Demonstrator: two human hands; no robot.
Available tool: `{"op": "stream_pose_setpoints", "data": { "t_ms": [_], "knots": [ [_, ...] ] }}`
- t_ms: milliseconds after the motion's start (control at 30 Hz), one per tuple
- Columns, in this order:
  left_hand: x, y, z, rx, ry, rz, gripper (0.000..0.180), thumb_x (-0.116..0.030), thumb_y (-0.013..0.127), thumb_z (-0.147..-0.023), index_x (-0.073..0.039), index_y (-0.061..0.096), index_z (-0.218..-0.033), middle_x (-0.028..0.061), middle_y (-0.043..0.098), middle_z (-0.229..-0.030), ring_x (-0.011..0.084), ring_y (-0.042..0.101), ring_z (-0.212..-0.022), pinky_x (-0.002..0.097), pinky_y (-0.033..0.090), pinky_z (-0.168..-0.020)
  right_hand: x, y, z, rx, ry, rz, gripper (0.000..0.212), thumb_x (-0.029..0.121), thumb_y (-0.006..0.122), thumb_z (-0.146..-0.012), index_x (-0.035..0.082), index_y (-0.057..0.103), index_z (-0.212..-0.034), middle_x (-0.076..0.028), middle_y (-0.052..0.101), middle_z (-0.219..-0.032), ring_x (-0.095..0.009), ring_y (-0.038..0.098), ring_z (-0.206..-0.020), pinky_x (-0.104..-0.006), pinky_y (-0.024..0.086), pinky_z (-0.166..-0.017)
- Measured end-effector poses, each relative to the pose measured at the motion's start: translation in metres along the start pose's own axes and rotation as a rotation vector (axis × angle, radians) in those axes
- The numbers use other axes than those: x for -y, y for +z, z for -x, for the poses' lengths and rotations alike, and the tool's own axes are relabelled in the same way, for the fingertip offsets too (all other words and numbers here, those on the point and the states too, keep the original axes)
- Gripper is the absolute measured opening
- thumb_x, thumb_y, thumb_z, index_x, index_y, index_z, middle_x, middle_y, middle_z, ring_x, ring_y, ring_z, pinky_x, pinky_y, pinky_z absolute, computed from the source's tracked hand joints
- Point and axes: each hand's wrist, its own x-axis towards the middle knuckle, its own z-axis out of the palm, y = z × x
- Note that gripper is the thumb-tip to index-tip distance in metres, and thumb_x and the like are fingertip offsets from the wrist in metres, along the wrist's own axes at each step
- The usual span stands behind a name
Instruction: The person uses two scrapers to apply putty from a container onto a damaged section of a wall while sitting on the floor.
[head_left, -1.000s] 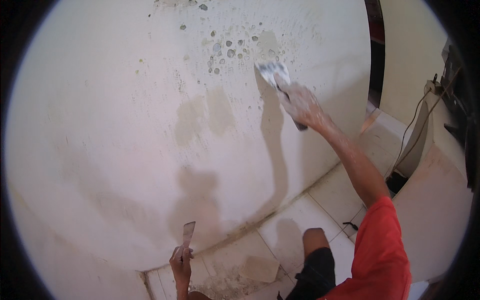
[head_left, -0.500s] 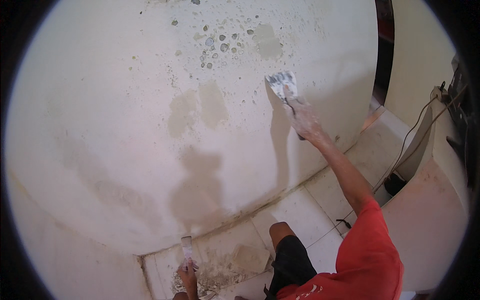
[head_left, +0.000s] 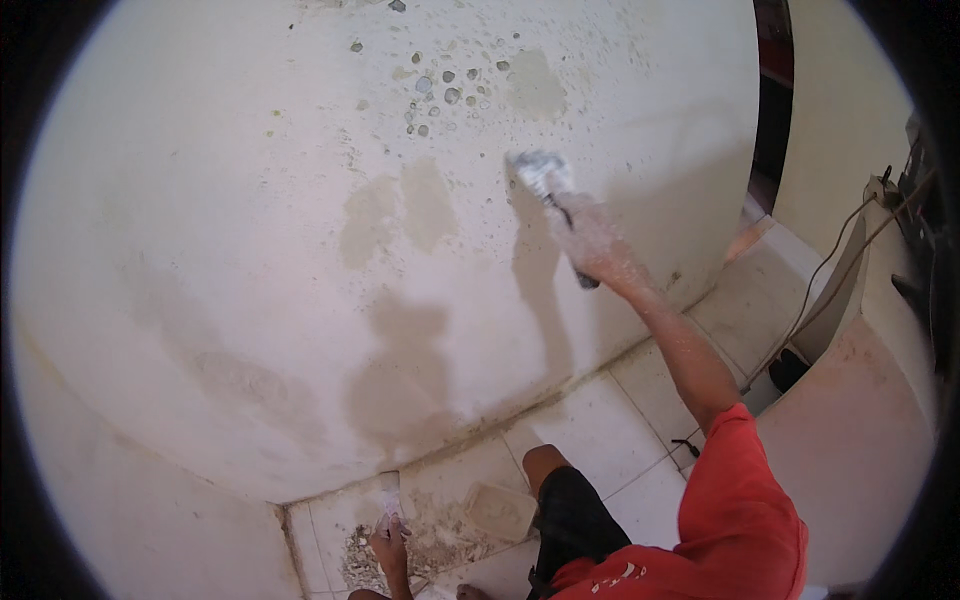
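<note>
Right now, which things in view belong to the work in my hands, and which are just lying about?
In use:
- wide scraper, in your right hand
- second scraper, in your left hand
- pitted wall

Apparently just lying about:
- loose debris
- small black item
- pale flat piece, though its use is unclear

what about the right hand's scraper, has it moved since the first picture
Yes: the scraper in the right hand now sits lower, farther below the upper beige patch.
</note>
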Motion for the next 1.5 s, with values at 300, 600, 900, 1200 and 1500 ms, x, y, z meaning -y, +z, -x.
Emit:
{"op": "stream_pose_setpoints", "data": {
  "t_ms": [300, 600, 900, 1200, 1500],
  "knots": [
    [-0.002, -0.008, 0.013, -0.077, -0.105, 0.003, 0.032, -0.024, 0.053, -0.097, 0.001, 0.064, -0.08, 0.0042, 0.058, -0.061, 0.0112, 0.052, -0.055, 0.0277, 0.04, -0.053, -0.046, 0.022, -0.022, 0.006, 0.29, 0.159, 0.057, 0.032, 0.051, -0.095, 0.018, 0.035, -0.148, -0.024, 0.057, -0.12, -0.043, 0.059, -0.099, -0.0464, 0.048, -0.09],
    [-0.002, -0.002, 0.015, -0.059, -0.036, 0.031, 0.033, -0.026, 0.052, -0.098, 0.0, 0.063, -0.08, 0.0037, 0.058, -0.061, 0.0108, 0.052, -0.056, 0.0278, 0.039, -0.053, -0.046, -0.034, -0.085, -0.332, 0.313, -0.294, 0.044, 0.032, 0.051, -0.091, -0.002, 0.061, -0.117, -0.03, 0.062, -0.079, -0.042, 0.063, -0.075, -0.0419, 0.051, -0.069],
    [-0.01, 0.0, 0.014, -0.073, 0.017, 0.045, 0.034, -0.027, 0.053, -0.097, 0.0, 0.063, -0.079, 0.0044, 0.058, -0.06, 0.0121, 0.051, -0.052, 0.0294, 0.038, -0.05, 0.004, -0.004, 0.004, 0.021, 0.062, -0.059, 0.057, 0.032, 0.049, -0.092, 0.003, 0.043, -0.14, -0.03, 0.062, -0.103, -0.045, 0.063, -0.082, -0.0504, 0.051, -0.074],
    [-0.015, 0.0, 0.019, -0.061, 0.011, -0.027, 0.034, -0.026, 0.053, -0.097, 0.0, 0.06, -0.076, 0.0044, 0.057, -0.059, 0.0127, 0.049, -0.052, 0.0301, 0.037, -0.05, -0.008, 0.003, -0.08, -0.225, -0.002, 0.168, 0.06, 0.036, 0.046, -0.098, 0.023, 0.024, -0.152, -0.024, 0.057, -0.107, -0.041, 0.063, -0.076, -0.0493, 0.054, -0.069],
    [0.004, -0.011, 0.016, -0.085, 0.053, -0.042, 0.033, -0.025, 0.051, -0.098, -0.001, 0.061, -0.077, 0.0034, 0.054, -0.058, 0.0112, 0.048, -0.051, 0.0293, 0.038, -0.05, -0.013, 0.019, -0.014, -0.138, 0.067, -0.002, 0.055, 0.028, 0.05, -0.096, 0.01, 0.037, -0.146, -0.026, 0.061, -0.101, -0.044, 0.063, -0.078, -0.0478, 0.052, -0.074]
  ]
}}
